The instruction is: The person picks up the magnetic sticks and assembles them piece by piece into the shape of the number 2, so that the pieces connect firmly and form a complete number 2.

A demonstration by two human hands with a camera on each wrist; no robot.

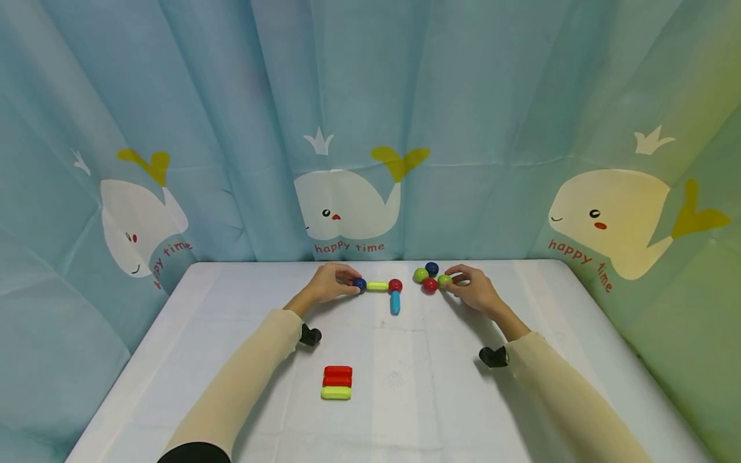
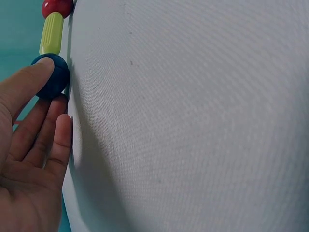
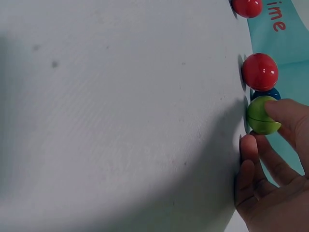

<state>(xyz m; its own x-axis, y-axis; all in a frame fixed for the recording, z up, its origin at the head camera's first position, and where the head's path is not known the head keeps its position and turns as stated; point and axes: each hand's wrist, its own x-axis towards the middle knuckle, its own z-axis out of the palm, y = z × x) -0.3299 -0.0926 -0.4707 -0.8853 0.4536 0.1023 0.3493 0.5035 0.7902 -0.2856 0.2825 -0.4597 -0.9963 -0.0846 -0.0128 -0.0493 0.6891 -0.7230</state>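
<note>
My left hand [image 1: 334, 283] pinches a dark blue ball [image 2: 54, 77] between thumb and fingers. A yellow-green rod [image 1: 378, 286] joins that ball to a red ball [image 1: 395, 285]. From the red ball a light blue rod [image 1: 395, 303] points toward me, so the joined pieces form a corner on the table. To the right, my right hand [image 1: 471, 287] pinches a green ball [image 3: 263, 116] with the thumb on top. Beside it sit a red ball [image 3: 260, 72], a dark blue ball [image 1: 431, 269] and another green ball [image 1: 420, 275] in a tight cluster.
Nearer to me on the white table [image 1: 440, 399], two red rods [image 1: 338, 371] and a yellow-green rod [image 1: 336, 393] lie side by side. A light blue curtain [image 1: 463, 128] printed with whales hangs behind the table and along its sides.
</note>
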